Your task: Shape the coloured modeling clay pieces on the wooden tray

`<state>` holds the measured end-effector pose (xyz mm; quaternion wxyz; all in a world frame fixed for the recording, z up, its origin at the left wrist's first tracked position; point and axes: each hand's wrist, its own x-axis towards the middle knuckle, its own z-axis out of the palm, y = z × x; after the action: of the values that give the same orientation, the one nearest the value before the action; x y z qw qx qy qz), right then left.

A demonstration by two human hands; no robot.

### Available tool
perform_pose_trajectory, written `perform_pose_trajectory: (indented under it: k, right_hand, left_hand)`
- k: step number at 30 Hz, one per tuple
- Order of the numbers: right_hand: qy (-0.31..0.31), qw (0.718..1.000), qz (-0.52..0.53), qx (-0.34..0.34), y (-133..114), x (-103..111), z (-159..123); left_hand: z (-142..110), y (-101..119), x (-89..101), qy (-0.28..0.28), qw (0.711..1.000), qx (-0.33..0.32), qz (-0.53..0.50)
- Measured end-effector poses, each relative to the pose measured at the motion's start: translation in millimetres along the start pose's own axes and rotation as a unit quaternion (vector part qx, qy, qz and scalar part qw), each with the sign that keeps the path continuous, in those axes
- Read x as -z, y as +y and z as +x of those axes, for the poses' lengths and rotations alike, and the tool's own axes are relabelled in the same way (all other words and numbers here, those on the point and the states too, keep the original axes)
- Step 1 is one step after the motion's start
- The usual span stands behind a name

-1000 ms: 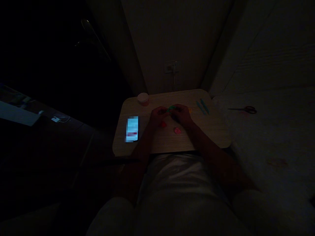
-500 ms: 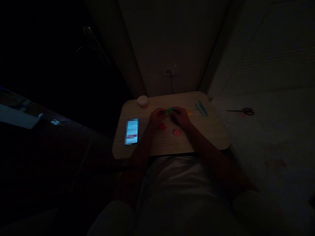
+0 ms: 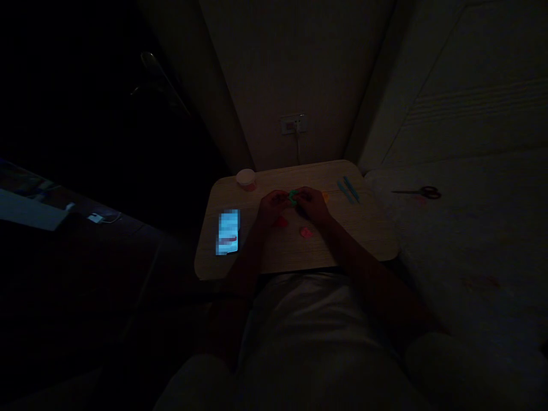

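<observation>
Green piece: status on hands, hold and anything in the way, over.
Left hand and right hand: green piece held between fingertips. Shape too dark to tell. Red piece close to left hand, yellow piece by right; neither seems to block.

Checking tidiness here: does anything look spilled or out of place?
Possibly. The scissors lie off the table, on the pale surface to its right, apart from the blue tools. Lower in view, that surface shows faint reddish patches; stains or scraps, too dark to tell.

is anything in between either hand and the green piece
Nothing visible stands in the way: the left hand and right hand both hold the green piece. The red piece and pink piece lie off to the near side.
</observation>
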<state>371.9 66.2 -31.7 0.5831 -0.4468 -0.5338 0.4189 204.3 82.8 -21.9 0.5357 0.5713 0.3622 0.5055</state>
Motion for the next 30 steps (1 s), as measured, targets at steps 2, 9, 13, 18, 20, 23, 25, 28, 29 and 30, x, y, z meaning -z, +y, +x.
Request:
perform_pose_trajectory:
  k: [2, 9, 13, 18, 20, 23, 25, 28, 29, 30]
  right_hand:
    - [0.008, 1.0, -0.004, -0.004, 0, 0, 0]
    - [-0.015, 1.0, -0.015, 0.01, -9, 3, -4]
    - [-0.042, 0.998, -0.027, 0.024, -14, 0, -10]
    - [-0.024, 0.988, -0.138, 0.068, -20, -3, -15]
    - [-0.013, 0.983, -0.168, 0.074, -22, -3, -16]
    - [-0.016, 0.98, -0.184, 0.076, -24, -1, -17]
    - [-0.015, 0.978, -0.192, 0.08, -23, 0, -17]
    - [-0.003, 0.977, -0.193, 0.084, -22, 0, -17]
    - [0.002, 0.978, -0.191, 0.086, -21, -1, -17]
    - [0.005, 0.978, -0.187, 0.088, -21, -1, -17]
  left_hand:
    - [-1, -1, -1.2, -0.004, 1.0, 0.001, 0.004]
    - [0, -3, 0.4, 0.036, 0.998, -0.022, 0.035]
    - [2, -2, 1.8, 0.057, 0.997, -0.018, 0.042]
    - [0, 4, 0.2, 0.066, 0.996, -0.005, 0.053]
    - [-2, 6, 0.0, 0.065, 0.996, 0.001, 0.058]
    - [-3, 7, 0.4, 0.061, 0.996, 0.006, 0.066]
    - [-3, 8, 0.4, 0.063, 0.995, 0.011, 0.072]
    - [-3, 8, 0.1, 0.069, 0.995, 0.014, 0.072]
    - [-4, 8, 0.2, 0.066, 0.995, 0.01, 0.068]
    - [-4, 9, 0.6, 0.06, 0.996, 0.003, 0.063]
